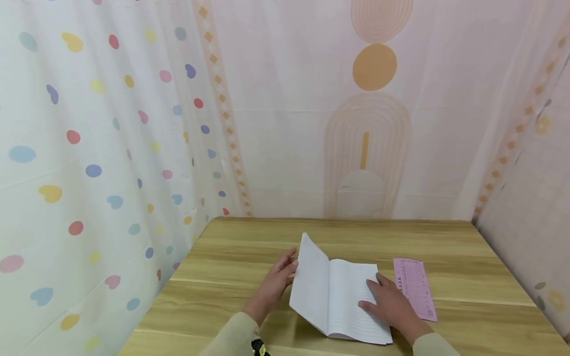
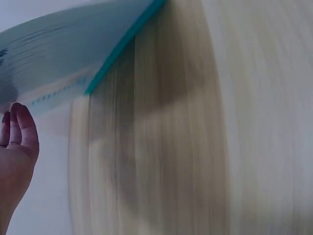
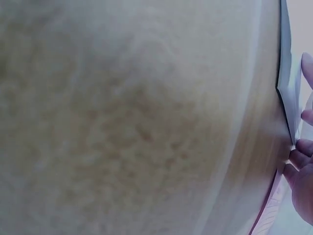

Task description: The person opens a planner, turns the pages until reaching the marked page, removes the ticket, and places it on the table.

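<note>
An open notebook (image 1: 355, 296) with lined pages lies on the table, its front cover and leaf (image 1: 311, 282) raised at a steep slant on the left. My left hand (image 1: 276, 282) is at the outer edge of that raised side, fingers extended. In the left wrist view, the fingertips of the left hand (image 2: 18, 134) meet the printed outer cover (image 2: 58, 49), which has a teal spine strip (image 2: 124, 46). With fingers spread, my right hand (image 1: 389, 301) rests on the right part of the lined page. Only part of the right hand (image 3: 302, 171) shows in the right wrist view.
A pink printed sheet (image 1: 415, 287) lies right of the notebook, partly behind my right hand. The wood-grain table (image 1: 222, 267) meets a patterned curtain (image 1: 289, 148) at the back, with a dotted curtain (image 1: 111, 173) on the left.
</note>
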